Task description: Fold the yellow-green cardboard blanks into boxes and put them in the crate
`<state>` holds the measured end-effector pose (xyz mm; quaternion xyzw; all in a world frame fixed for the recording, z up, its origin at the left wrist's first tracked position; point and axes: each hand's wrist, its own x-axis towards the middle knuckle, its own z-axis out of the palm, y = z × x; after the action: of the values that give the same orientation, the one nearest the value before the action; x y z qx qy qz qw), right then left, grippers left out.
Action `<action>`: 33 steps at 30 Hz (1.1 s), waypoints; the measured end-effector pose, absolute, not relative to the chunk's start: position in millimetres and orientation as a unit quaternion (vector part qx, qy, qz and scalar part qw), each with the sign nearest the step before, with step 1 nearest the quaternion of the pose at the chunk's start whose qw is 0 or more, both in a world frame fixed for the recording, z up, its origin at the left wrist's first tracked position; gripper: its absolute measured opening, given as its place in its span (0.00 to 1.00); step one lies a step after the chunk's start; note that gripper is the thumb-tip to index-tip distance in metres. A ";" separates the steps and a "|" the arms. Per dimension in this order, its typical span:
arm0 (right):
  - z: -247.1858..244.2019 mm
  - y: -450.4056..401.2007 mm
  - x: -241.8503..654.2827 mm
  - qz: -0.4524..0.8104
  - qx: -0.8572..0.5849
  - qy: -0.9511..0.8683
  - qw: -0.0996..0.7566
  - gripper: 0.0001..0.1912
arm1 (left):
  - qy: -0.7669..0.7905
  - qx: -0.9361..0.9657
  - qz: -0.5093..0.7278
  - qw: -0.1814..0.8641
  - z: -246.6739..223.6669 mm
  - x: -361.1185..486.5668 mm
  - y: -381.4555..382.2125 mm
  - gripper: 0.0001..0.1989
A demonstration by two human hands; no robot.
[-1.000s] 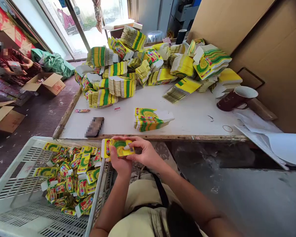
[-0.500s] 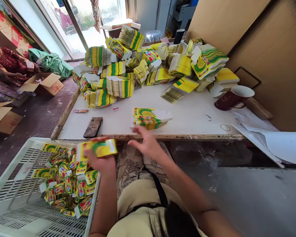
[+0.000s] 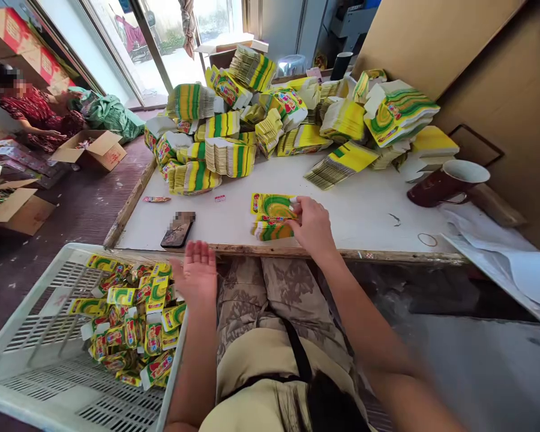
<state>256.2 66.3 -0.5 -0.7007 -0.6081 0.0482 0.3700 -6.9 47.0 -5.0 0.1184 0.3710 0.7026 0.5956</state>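
My right hand (image 3: 314, 231) pinches the right end of a small stack of flat yellow-and-green cartons (image 3: 270, 210) near the table's front edge. Whether it grips one carton or several I cannot tell. My left hand (image 3: 197, 273) is empty, palm up with fingers stretched, over the right rim of a white plastic crate (image 3: 31, 309). Inside the crate lies a heap of small folded boxes (image 3: 130, 330) in the same yellow and green. Bundles of flat cartons (image 3: 227, 159) are piled along the back of the table (image 3: 198, 204).
A phone (image 3: 178, 230) and a small wrapper (image 3: 156, 199) lie on the left of the table. To the right are a dark red mug (image 3: 447, 183), a rubber band (image 3: 427, 240) and white sheets (image 3: 531, 264). A person (image 3: 36, 114) sits by open cardboard boxes (image 3: 90, 150).
My left hand has let go of the box it held, and it now lies open. My right hand has moved forward and right onto the carton stack and closed on its end.
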 end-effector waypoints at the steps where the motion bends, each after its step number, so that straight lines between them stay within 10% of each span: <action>1: 4.2 60.1 249.5 0.066 -0.690 -0.596 0.405 0.19 | 0.362 0.152 0.685 0.614 -4.1 6.4 42.7 0.27; 11: 5.8 -9.8 144.2 0.559 -0.354 -0.539 0.521 0.17 | 0.261 0.255 0.711 0.601 12.0 49.8 25.8 0.24; 17: 2.1 -3.9 148.8 0.467 -0.454 -0.559 0.513 0.17 | 0.332 0.299 0.680 0.581 -1.6 40.0 27.9 0.31; 24: 2.2 7.7 182.5 0.367 -0.474 -0.581 0.550 0.07 | 0.412 0.387 0.651 0.507 -8.3 30.5 25.7 0.14; 29: 9.6 6.0 204.1 0.117 -0.509 -0.688 0.504 0.13 | 0.388 0.531 0.661 0.361 18.2 5.0 25.0 0.35; 33: 19.1 -4.5 201.1 0.060 -0.422 -0.790 0.441 0.16 | 0.424 0.720 0.439 0.331 28.1 -1.6 23.8 0.48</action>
<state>201.1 -4.5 19.1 -0.4219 -0.7898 0.0604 0.4412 -1.6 23.8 28.1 0.7195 0.4242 0.4388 0.3314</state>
